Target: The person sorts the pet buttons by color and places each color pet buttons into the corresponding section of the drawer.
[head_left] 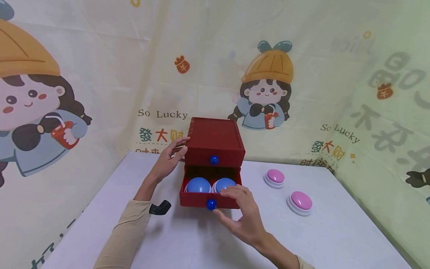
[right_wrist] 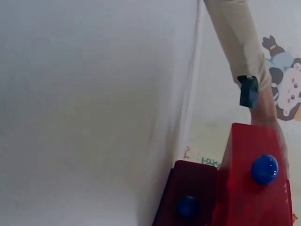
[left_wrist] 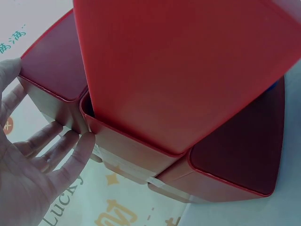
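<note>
Listing one red cabinet (head_left: 216, 135), on the tabletop (head_left: 201, 246), with lower drawer (head_left: 195, 200) extended and two blue-domed buttons (head_left: 198, 185) seated side by side inside. At its flank: left hand (head_left: 167, 161), fingers spread against the left side, grasping nothing. At the front: right hand (head_left: 246, 216), released, thumb and fingers parted near the lower blue knob (head_left: 211, 204); contact with the drawer hard to confirm. Right of cabinet: two pink-domed buttons (head_left: 301, 201). Advisable: brace the cabinet squarely, slide the drawer level, keep fingertips clear of its edge.
</note>
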A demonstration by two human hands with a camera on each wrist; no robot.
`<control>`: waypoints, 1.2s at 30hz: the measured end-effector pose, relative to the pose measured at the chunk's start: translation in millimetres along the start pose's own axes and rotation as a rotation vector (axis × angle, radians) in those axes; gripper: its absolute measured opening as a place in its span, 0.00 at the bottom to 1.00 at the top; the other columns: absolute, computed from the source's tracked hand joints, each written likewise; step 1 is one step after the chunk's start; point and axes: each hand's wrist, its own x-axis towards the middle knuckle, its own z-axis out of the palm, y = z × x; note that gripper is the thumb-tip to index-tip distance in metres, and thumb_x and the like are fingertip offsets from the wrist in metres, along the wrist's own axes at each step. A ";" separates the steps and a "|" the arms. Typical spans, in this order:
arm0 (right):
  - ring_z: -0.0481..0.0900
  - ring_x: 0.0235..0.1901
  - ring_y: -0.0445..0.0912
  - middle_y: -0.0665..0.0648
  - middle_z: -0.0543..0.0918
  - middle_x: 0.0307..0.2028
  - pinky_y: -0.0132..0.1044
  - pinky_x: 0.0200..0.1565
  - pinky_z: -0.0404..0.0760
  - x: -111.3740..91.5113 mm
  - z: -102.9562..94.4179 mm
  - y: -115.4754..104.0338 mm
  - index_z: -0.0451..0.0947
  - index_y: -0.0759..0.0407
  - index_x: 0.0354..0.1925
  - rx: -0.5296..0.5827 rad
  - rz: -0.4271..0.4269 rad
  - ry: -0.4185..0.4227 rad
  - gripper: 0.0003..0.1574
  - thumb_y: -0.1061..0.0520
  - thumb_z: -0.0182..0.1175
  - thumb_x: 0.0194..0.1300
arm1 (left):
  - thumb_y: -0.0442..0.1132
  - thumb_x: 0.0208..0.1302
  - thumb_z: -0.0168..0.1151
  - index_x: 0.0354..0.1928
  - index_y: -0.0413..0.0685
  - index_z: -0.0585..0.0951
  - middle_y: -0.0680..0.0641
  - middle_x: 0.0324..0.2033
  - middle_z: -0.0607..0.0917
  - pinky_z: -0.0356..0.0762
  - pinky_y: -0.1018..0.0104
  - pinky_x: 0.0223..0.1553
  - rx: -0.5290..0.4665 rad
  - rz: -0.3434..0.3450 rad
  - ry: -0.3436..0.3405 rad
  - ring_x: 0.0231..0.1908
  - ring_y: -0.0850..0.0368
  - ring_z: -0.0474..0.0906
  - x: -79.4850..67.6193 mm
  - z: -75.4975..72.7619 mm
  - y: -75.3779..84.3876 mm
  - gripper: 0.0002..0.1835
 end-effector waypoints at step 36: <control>0.75 0.60 0.53 0.48 0.86 0.44 0.63 0.64 0.71 -3.3 23.9 16.6 0.85 0.50 0.43 -0.215 -0.177 -0.055 0.30 0.60 0.85 0.39 | 0.46 0.77 0.56 0.75 0.58 0.68 0.45 0.70 0.71 0.79 0.39 0.58 -0.004 0.000 0.005 0.66 0.43 0.72 -0.1 -0.3 0.0 0.27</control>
